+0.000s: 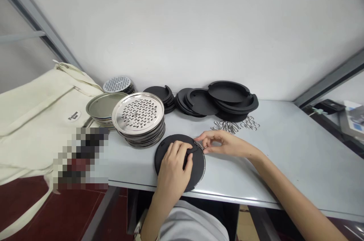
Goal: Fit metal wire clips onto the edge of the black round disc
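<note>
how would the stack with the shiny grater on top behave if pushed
The stack might shear between layers, as its edges sit unevenly. Lying flat, it probably won't roll. The shiny metal grater looks stiff, possibly slippery.

Disc (198,168) on table (284,153), grater plates (138,114) left, trays (229,92) behind, clips (227,127) before trays, perhaps touching

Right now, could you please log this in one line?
left hand: on black disc; right hand: holds metal piece at disc's edge; beyond: metal loops
</note>
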`<state>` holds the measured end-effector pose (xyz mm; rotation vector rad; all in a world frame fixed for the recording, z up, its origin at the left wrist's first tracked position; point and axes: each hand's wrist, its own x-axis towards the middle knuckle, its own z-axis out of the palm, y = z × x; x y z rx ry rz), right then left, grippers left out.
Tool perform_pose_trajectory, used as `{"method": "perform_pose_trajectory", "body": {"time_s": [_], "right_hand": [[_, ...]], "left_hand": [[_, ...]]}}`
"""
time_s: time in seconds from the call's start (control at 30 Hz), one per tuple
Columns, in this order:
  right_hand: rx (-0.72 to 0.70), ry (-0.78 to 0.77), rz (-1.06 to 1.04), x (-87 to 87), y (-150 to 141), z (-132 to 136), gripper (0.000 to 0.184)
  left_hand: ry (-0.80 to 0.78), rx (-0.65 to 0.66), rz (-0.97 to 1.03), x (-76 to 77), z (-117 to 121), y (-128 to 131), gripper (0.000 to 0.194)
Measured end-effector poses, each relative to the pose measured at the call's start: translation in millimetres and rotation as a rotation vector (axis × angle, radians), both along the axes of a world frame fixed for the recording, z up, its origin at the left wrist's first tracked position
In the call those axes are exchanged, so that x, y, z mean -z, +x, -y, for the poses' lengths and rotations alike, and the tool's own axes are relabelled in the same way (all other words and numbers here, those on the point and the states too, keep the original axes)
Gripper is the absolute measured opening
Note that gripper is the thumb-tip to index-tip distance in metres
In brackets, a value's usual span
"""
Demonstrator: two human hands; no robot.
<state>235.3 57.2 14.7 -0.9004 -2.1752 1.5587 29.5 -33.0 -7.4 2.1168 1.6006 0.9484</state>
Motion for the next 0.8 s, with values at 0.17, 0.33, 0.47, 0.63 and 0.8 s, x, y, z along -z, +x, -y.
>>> {"method": "perform_pose_trajectory", "body": {"time_s": [0.17, 0.33, 0.47, 0.63, 0.8], "right_hand": [[-0.002, 0.004, -0.013, 1.4, 0.4, -0.9, 0.042], [-0.022, 0.004, -0.013, 2.0, 0.0, -0.5, 0.04], [-0.032, 0.006, -0.014, 1.5, -1.2, 0.8, 0.04], [-0.019, 0.026, -0.027, -0.2, -1.7, 2.4, 0.038], [-0.019, 0.015, -0.049, 1.4, -2.4, 1.2, 0.037]], "left_hand": [[0.008, 0.005, 0.01, 2.2, 0.0, -0.6, 0.018], [-0.015, 0.0, 0.004, 3.4, -0.5, -0.4, 0.017], [-0.016, -0.001, 0.003, 2.5, -0.6, -0.2, 0.017], [-0.008, 0.001, 0.008, 2.4, -0.8, -0.6, 0.019], [-0.03, -0.001, 0.007, 2.2, -1.0, -0.2, 0.018]]}}
